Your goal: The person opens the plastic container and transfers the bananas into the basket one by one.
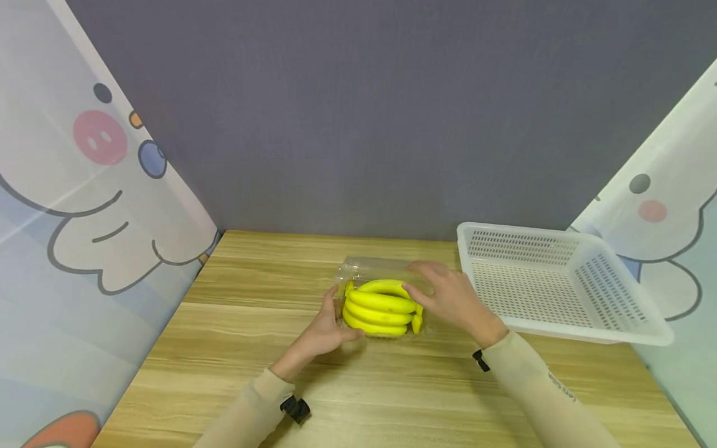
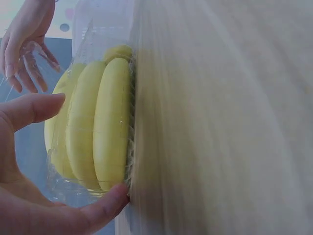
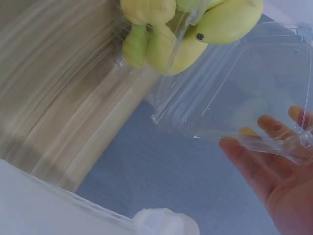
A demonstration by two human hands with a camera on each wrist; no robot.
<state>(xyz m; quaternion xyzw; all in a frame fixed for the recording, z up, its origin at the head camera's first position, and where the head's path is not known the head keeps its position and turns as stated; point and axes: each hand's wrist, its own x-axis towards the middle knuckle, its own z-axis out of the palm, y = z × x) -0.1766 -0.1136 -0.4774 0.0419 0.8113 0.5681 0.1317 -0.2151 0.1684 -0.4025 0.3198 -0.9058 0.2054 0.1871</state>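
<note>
A bunch of yellow bananas lies in a clear plastic clamshell box on the wooden table. The box's clear lid is raised along the far side, away from the bananas. At the box's left end, my left hand holds it, the thumb by the near bottom corner and the fingers round the far side. My right hand is over the right end. Its extended fingers touch the lid, and some show through the plastic in the right wrist view.
A white perforated plastic basket stands on the right of the table, close to my right forearm. Behind the table rises a grey wall panel. Cartoon-printed panels flank both sides.
</note>
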